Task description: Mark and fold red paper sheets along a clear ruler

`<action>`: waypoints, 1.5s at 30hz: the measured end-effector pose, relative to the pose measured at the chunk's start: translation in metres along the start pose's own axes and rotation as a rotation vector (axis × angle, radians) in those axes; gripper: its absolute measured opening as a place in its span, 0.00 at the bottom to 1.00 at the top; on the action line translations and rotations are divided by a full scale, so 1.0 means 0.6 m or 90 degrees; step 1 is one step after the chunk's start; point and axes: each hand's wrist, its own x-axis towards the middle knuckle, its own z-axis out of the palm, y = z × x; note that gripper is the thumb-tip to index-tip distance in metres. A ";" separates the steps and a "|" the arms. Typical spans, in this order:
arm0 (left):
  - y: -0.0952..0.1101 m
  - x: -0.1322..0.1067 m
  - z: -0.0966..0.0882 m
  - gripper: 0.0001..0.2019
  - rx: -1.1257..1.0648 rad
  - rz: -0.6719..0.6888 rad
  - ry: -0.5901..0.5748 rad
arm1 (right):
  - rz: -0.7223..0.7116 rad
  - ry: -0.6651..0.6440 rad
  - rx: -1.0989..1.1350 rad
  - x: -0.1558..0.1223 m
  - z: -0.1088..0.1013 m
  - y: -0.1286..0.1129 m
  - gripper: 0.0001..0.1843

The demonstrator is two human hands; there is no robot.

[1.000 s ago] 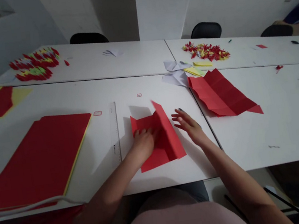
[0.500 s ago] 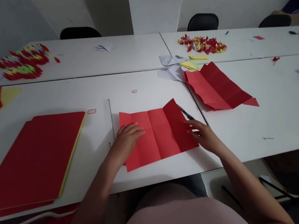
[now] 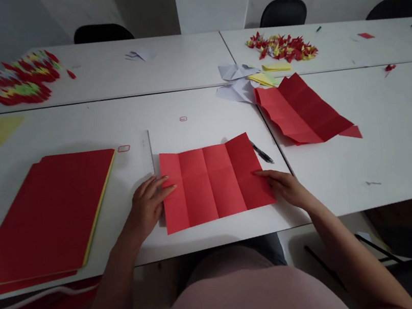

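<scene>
A creased red paper sheet (image 3: 213, 181) lies flat on the white surface (image 3: 70, 128), its fold lines marking four panels; the left hand (image 3: 147, 208) is open and palm down, fingertips resting on the sheet's left edge; the right hand (image 3: 284, 188) is open too, fingers lying over the sheet's lower right corner (neither hand pinches or lifts it). Just left of the sheet lies a ruler (image 3: 147, 153); just right of it, a black pen (image 3: 262, 152); well left of it, a stack of red paper (image 3: 45, 217); to its right, a second creased red sheet (image 3: 300, 112); beyond that, a heap of small folded paper cranes (image 3: 282, 46).
</scene>
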 end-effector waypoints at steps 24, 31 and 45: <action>0.026 0.004 0.010 0.08 -0.051 0.004 0.056 | -0.279 0.068 -0.389 0.030 -0.011 0.047 0.14; 0.050 0.022 0.019 0.10 -0.049 -0.229 0.047 | -0.141 0.143 -0.324 0.053 0.008 0.038 0.18; 0.078 0.026 0.055 0.29 0.143 -0.153 0.136 | -0.119 0.252 -0.477 0.062 0.050 0.016 0.24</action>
